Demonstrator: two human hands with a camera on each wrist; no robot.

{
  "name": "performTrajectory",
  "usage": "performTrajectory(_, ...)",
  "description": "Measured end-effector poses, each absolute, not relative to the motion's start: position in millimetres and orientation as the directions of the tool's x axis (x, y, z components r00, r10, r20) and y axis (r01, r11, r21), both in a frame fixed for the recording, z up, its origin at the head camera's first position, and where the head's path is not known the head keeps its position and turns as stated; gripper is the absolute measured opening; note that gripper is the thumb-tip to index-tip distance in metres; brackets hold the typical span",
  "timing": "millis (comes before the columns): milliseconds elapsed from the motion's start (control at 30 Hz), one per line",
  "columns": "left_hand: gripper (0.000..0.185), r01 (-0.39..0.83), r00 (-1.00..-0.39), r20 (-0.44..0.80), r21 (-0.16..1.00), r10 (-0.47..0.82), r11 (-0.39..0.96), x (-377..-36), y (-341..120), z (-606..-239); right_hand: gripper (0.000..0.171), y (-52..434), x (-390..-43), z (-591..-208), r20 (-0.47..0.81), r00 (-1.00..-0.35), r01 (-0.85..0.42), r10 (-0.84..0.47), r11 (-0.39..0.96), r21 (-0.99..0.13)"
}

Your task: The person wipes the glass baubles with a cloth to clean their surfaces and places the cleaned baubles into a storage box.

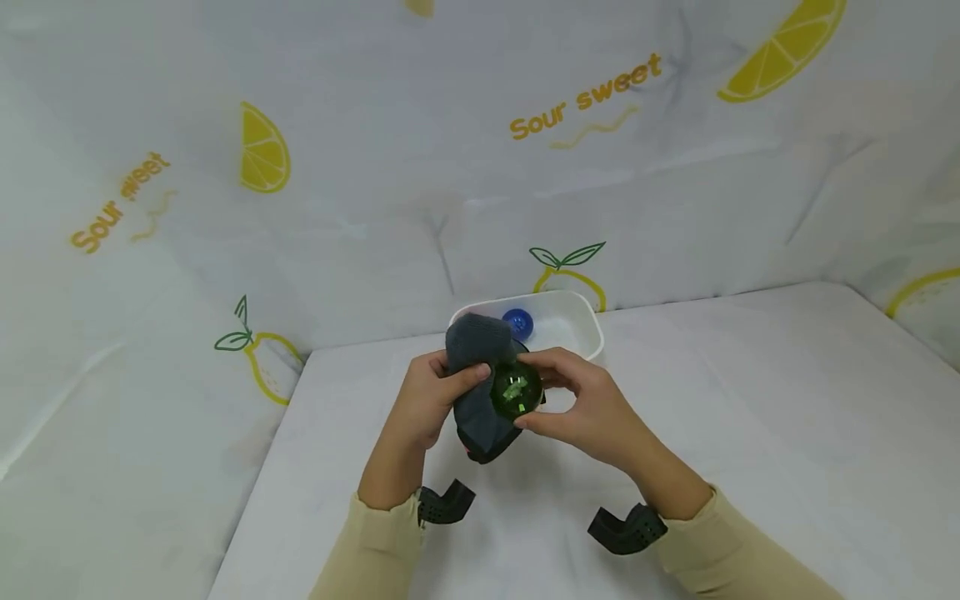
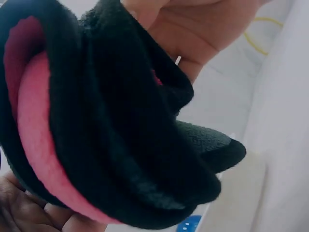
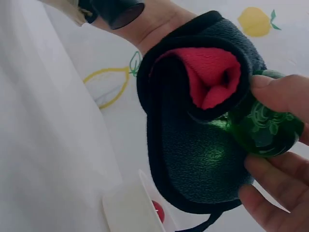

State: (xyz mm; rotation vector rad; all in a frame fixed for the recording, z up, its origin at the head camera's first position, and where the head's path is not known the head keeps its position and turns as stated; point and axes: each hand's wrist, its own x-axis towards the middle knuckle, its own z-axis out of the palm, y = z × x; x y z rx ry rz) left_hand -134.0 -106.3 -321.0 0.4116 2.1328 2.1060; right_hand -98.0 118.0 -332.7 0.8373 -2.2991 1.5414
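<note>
My left hand (image 1: 423,398) grips a folded dark grey cloth (image 1: 477,340) with black edging, its thumb on top. The right wrist view shows the pink underside (image 3: 206,72) of this cloth in a rolled fold. Between the thumb and fingers of my right hand (image 1: 592,407) is a see-through green ball (image 1: 516,390), shiny and patterned. Its left side lies against the cloth. In the left wrist view the cloth hides the ball, and a pink layer (image 2: 38,130) shows between dark folds.
Behind the hands, a white tray (image 1: 585,329) stands on the white-covered table (image 1: 750,417), near the back wall. It holds a blue round piece (image 1: 517,323) and a red one (image 3: 158,211). A lemon-printed sheet (image 1: 360,208) covers the wall.
</note>
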Motion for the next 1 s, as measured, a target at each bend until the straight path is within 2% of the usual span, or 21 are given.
performTrajectory(167, 0.034, 0.090, -0.970, 0.096, 0.995, 0.221, -0.039, -138.1, -105.5, -326.0, 0.064, 116.8, -102.2, -339.2, 0.567, -0.773, -0.632, -0.284, 0.267, -0.728)
performTrajectory(267, 0.033, 0.101, -0.982, 0.101, 0.995, 0.158, -0.009, -140.0, -107.6, -325.2, 0.063, 122.2, -110.0, -339.1, 0.553, -0.795, -0.607, -0.251, 0.292, -0.739)
performTrajectory(500, 0.036, 0.189, -0.979, 0.201, 0.959, -0.038, 0.213, -149.0, -131.8, -315.9, 0.060, 143.6, -150.7, -339.4, 0.424, -0.896, -0.441, -0.132, 0.379, -0.814)
performTrajectory(633, 0.034, 0.236, -0.954, 0.289, 0.888, -0.080, 0.394, -153.7, -149.1, -312.9, 0.062, 155.0, -176.5, -343.5, 0.361, -0.928, -0.360, -0.091, 0.469, -0.807)
performTrajectory(800, 0.029, 0.292, -0.913, 0.406, 0.688, -0.019, 0.665, -161.1, -166.0, -321.6, 0.069, 167.5, -205.4, -352.7, 0.346, -0.932, -0.336, -0.106, 0.604, -0.722)
performTrajectory(900, 0.037, 0.317, -0.887, 0.457, 0.503, 0.065, 0.804, -168.8, -175.6, -334.8, 0.067, 172.5, -219.5, -357.7, 0.351, -0.921, -0.363, -0.166, 0.692, -0.624)
performTrajectory(1000, 0.045, 0.305, -0.881, 0.453, 0.319, 0.138, 0.897, -179.5, -182.9, -350.1, 0.060, 174.9, -231.9, -361.4, 0.330, -0.913, -0.389, -0.242, 0.763, -0.517)
